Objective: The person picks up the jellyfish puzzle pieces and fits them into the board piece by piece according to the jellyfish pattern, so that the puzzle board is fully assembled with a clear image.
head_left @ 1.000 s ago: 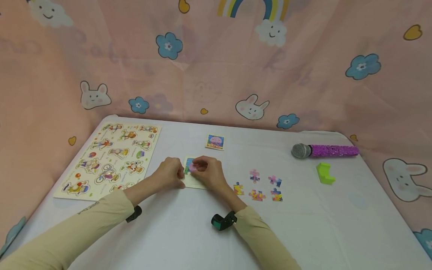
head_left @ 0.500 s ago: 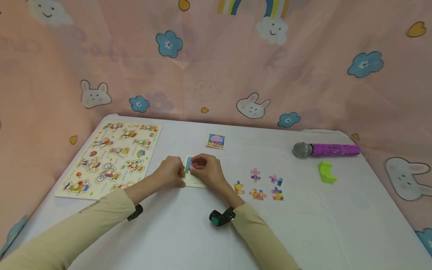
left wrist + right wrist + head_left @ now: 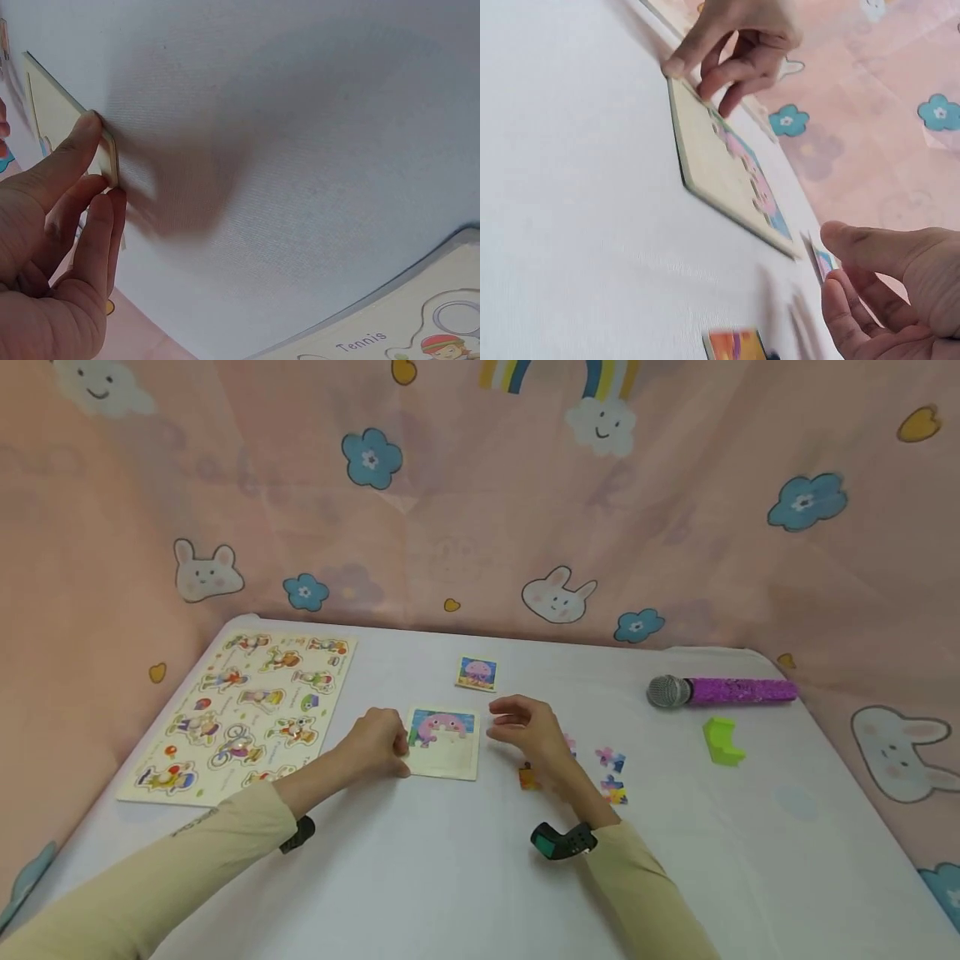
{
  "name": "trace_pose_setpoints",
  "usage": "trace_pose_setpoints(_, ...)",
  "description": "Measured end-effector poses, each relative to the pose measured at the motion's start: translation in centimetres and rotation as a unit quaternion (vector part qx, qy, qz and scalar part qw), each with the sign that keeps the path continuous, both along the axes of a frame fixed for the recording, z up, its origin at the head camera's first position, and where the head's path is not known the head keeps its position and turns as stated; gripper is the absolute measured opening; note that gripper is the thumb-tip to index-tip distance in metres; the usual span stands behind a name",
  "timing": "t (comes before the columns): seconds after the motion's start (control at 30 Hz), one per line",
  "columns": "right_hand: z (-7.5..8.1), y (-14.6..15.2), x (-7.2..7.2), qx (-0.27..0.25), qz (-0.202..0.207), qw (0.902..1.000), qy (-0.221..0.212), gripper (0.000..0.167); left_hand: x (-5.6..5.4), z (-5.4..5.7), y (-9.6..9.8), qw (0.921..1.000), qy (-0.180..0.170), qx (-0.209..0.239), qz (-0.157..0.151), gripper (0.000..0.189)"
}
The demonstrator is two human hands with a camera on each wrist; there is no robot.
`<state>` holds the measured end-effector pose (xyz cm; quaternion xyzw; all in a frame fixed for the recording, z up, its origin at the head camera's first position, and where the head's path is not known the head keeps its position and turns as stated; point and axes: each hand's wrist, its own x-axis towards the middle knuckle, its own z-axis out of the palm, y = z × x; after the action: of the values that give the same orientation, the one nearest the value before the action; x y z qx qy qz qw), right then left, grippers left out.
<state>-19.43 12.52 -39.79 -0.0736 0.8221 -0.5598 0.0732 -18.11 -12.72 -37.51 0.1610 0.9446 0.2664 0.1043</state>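
Observation:
A small square puzzle board (image 3: 444,765) lies mid-table, its top part filled with joined pieces showing a pink figure on blue; its lower part is bare wood. My left hand (image 3: 373,743) holds the board's near left corner, thumb and fingers (image 3: 96,232) on its edges in the left wrist view. To the right of the board hovers my right hand (image 3: 531,735), fingers loosely bent and nothing between them in the right wrist view. Beneath and beside it lie loose jigsaw pieces, among them a yellow-orange piece (image 3: 528,777), a pink-blue piece (image 3: 611,759) and a yellow-blue piece (image 3: 614,791); the forearm hides others.
Behind the board lies a small square picture (image 3: 477,673) of a pink octopus. A large picture puzzle board (image 3: 247,714) takes up the left side. To the right are a purple microphone (image 3: 723,691) and a lime-green block (image 3: 722,742). A patterned pink curtain (image 3: 450,527) borders the table's back.
My right hand has let go of a pink piece in the board's top row and moved right, uncovering the joined pieces. The left hand stays at the corner.

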Motion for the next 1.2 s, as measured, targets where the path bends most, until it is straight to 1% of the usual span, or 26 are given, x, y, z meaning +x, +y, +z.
trace_pose_setpoints(0.1,0.0,3.1,0.5,0.026,0.011,0.9996,-0.004,0.041,0.0,0.1,0.1,1.0000,-0.006,0.000,-0.002,0.024)
trace_pose_setpoints(0.23,-0.1,6.8,1.2,0.080,0.017,0.9965,0.017,0.042,0.2,0.2,0.1,0.9999,-0.008,0.005,-0.004,0.024)
trace_pose_setpoints(0.3,-0.1,8.2,1.4,0.115,0.018,0.9927,0.031,0.041,0.3,0.2,0.0,0.9999,-0.009,0.008,-0.004,0.024)
trace_pose_setpoints(0.47,-0.3,10.0,1.5,0.186,0.026,0.9802,0.062,0.041,0.4,0.1,-0.2,0.9999,-0.006,0.013,-0.003,0.024)
trace_pose_setpoints(0.6,-0.4,10.5,1.4,0.202,0.032,0.9760,0.075,0.036,0.4,0.1,-0.2,0.9998,-0.006,0.019,-0.002,0.024)
trace_pose_setpoints(0.77,-0.5,10.9,1.1,0.202,0.041,0.9742,0.091,0.031,0.2,0.1,-0.1,0.9998,-0.001,0.017,-0.007,0.024)
trace_pose_setpoints(0.87,-0.3,10.8,1.0,0.193,0.040,0.9765,0.088,0.033,0.1,0.1,0.0,0.9999,-0.003,0.013,-0.006,0.024)
trace_pose_setpoints(0.93,-0.3,10.7,1.0,0.170,0.040,0.9816,0.078,0.034,0.1,0.1,0.1,0.9999,-0.005,0.012,-0.004,0.024)
trace_pose_setpoints(1.07,-0.4,10.5,0.7,0.088,0.041,0.9945,0.038,0.037,0.1,0.2,0.1,0.9999,-0.007,0.010,-0.002,0.024)
trace_pose_setpoints(1.13,-0.6,10.3,0.5,0.055,0.034,0.9979,0.011,0.039,0.1,0.2,0.1,0.9999,-0.007,0.010,-0.001,0.024)
trace_pose_setpoints(1.2,-0.8,9.9,0.3,0.038,0.020,0.9990,-0.014,0.042,0.1,0.2,0.1,0.9999,-0.008,0.010,-0.001,0.024)
